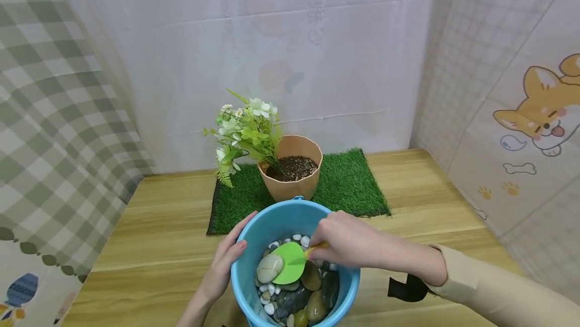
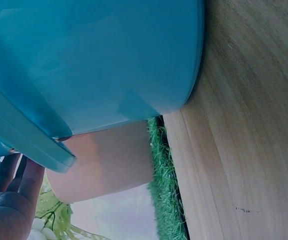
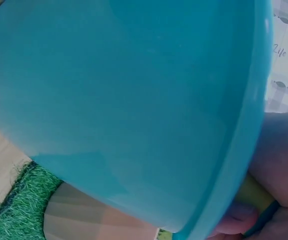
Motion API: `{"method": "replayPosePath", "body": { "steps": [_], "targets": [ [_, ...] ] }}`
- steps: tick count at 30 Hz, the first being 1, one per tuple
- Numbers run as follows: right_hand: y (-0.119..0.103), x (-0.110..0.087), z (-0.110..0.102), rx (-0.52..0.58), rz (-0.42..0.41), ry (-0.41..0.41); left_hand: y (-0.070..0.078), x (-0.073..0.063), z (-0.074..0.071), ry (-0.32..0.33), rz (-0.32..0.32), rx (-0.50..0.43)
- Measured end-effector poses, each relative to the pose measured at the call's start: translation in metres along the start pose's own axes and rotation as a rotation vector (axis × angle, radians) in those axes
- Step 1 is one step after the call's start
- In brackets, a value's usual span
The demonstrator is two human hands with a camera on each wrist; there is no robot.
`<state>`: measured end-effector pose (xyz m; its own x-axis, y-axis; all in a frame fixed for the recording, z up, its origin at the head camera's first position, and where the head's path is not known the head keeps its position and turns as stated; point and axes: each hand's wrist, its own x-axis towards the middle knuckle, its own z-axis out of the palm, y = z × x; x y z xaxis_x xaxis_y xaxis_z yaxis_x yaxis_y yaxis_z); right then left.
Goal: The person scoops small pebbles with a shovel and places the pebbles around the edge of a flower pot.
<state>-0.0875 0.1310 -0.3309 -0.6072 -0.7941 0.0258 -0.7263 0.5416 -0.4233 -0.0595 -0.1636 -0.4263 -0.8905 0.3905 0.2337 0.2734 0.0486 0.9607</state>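
A blue bucket (image 1: 352,294) with pale pebbles and larger dark and tan stones (image 1: 292,303) inside stands at the table's front. My right hand (image 1: 346,239) reaches over its right rim and grips the yellow handle of a small shovel with a green blade (image 1: 294,262). The blade is inside the bucket above the stones, and a large pale stone (image 1: 270,268) lies against its left edge. My left hand (image 1: 222,261) touches the bucket's left rim; in the left wrist view its fingers (image 2: 31,182) extend to the rim, tips hidden.
Behind the bucket, a peach flowerpot (image 1: 290,188) with dark soil holds leaning white flowers (image 1: 249,133). It stands on a green artificial grass mat (image 1: 349,181). The wooden table (image 1: 167,246) is bounded by a checked cloth (image 1: 59,80) at left and pale cloths behind and right.
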Motion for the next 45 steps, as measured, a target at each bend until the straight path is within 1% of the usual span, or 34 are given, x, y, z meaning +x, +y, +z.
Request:
{"method": "replayPosePath", "body": {
  "steps": [5,14,19,22,25,29,33,39,41,45],
  "targets": [
    [0.001,0.0,-0.001,0.043,0.035,0.004,0.0,0.0,0.0,-0.004,0.004,0.001],
    [0.0,-0.002,-0.004,0.061,0.042,0.019,0.0,0.0,0.001,0.008,0.008,0.015],
    [0.002,-0.008,-0.008,0.122,0.055,0.034,0.001,0.001,0.002,0.008,0.006,0.022],
    [0.004,-0.013,-0.01,0.161,0.076,0.045,0.002,0.001,0.003,0.016,-0.006,0.029],
    [0.007,-0.019,-0.013,0.16,0.075,0.067,0.002,0.0,0.003,0.02,-0.015,0.036],
    [0.01,-0.026,-0.018,0.165,0.073,0.092,0.003,0.001,0.002,0.021,-0.009,0.049],
    [0.012,-0.033,-0.025,0.188,0.084,0.11,0.003,0.004,-0.001,0.038,-0.005,0.082],
    [0.016,-0.04,-0.034,0.184,0.095,0.145,0.006,0.014,-0.005,0.078,-0.054,0.119],
    [0.017,-0.041,-0.038,0.175,0.105,0.154,0.006,0.018,-0.006,0.076,-0.052,0.127],
    [0.02,-0.044,-0.046,0.168,0.156,0.157,0.005,0.022,-0.008,0.056,-0.045,0.126]
  ]
}}
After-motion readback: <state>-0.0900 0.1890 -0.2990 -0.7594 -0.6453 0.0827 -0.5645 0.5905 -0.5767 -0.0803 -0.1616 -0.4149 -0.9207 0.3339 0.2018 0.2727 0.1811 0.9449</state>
